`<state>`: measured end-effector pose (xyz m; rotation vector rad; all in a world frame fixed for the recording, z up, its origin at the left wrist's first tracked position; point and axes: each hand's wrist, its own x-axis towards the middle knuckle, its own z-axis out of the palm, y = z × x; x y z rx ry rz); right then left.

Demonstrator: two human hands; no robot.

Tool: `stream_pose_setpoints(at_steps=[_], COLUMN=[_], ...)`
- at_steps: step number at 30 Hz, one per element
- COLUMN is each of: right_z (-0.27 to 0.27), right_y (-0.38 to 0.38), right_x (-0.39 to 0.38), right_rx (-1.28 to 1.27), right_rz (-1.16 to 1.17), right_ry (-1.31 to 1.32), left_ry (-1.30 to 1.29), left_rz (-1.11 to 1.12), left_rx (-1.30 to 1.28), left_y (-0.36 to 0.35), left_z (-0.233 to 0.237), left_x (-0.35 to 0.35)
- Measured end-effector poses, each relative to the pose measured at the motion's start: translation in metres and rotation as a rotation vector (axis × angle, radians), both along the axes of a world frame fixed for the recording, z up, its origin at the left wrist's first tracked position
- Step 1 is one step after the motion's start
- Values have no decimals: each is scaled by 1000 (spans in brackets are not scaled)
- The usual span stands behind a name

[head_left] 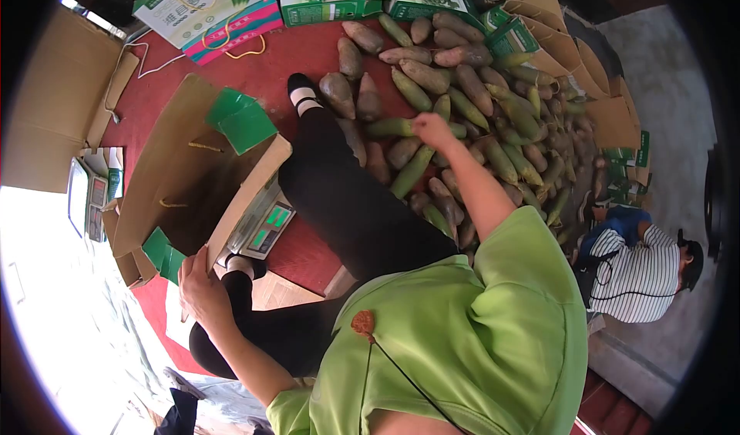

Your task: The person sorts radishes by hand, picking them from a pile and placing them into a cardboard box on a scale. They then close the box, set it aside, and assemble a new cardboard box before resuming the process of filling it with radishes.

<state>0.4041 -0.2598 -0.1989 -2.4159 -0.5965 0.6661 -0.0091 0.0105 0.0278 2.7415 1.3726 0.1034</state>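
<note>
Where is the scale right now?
Head view, left of centre: the scale sits on the red floor between the cardboard box and the person's black-clad leg, just above the left hand.

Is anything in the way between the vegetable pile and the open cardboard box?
Yes: the person's own leg, in black, lies between the pile and the box. The right hand rests on the pile with nothing between; the left hand holds the box.
</note>
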Motion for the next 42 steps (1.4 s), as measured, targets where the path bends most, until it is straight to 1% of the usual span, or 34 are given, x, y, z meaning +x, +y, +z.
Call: stream_pose_setpoints(at_steps=[1,3,4,5,6,8,9,10,11,12,14,15,16,17,19,21,23,25,26,28,29,30,31,32,34,35,36,38,40,42], right_z=[-12,-17,-80,-141,-166,-171,-172,-133,-108,-114,-114,-111,-76,-57,-126,-115,-90,-99,-104,-115,-104,-71,-50,-46,-39,-21,5,60,141,200], right_y=[-16,-36,-72,-106,-121,-126,-131,-117,-104,-99,-82,-77,-59,-41,-54,-48,-36,-35,-41,-51,-43,-29,-18,-13,0,13,31,65,107,142], right_x=[-11,-32,-21,-19,-21,-37,-43,-49,-54,-56,-62,-64,-67,-71,-67,-72,-72,-67,-67,-73,-78,-86,-90,-91,-88,-82,-71,-54,-54,-53], right_rx=[-73,-176,-176,-177,-178,-202,-205,-101,8,5,-32,-34,44,121,60,225,74,-117,-122,107,107,113,121,121,453,469,487,514,657,858], right_rz=[-31,-424,-430,-248,-252,-609,-612,-771,-928,-929,-1012,-1004,-1054,-1093,-1135,-1154,-1160,-1253,-1222,-1125,-1103,-982,-865,-856,-491,-418,-346,-176,-95,86], right_ry=[59,427,430,398,402,480,488,645,801,806,737,745,806,872,905,979,905,808,811,895,899,794,687,684,385,382,377,221,195,91], left_ry=[-13,-27,-35,-44,-51,-34,-21,-14,-7,0,20,33,33,34,41,47,9,10,3,2,-4,1,5,1,-12,-17,-10,0,-15,-24], left_rz=[18,-10,-7,-3,8,11,17,14,20,27,31,39,31,32,37,68,62,52,40,2,-7,-7,-9,0,-7,-3,-2,0,-3,-9], left_rx=[-18,-18,-20,-21,-37,-31,-25,-26,-19,-10,-12,-11,-9,-2,-10,-19,11,8,15,35,42,46,49,51,37,40,33,21,20,23], left_y=[0,0,0,0,-1,-1,-1,0,0,0,0,0,0,0,1,-1,-1,0,1,3,4,4,5,5,5,5,5,4,4,5], left_z=[0,-1,-2,-3,-2,-3,-4,-5,-5,-5,-6,-5,-5,-4,-2,3,2,2,2,1,0,1,0,0,0,0,0,2,2,2], left_x=[1,1,1,1,2,2,2,2,2,2,2,1,2,2,2,7,7,7,7,4,2,1,1,1,-1,-2,-3,-3,-3,-4])
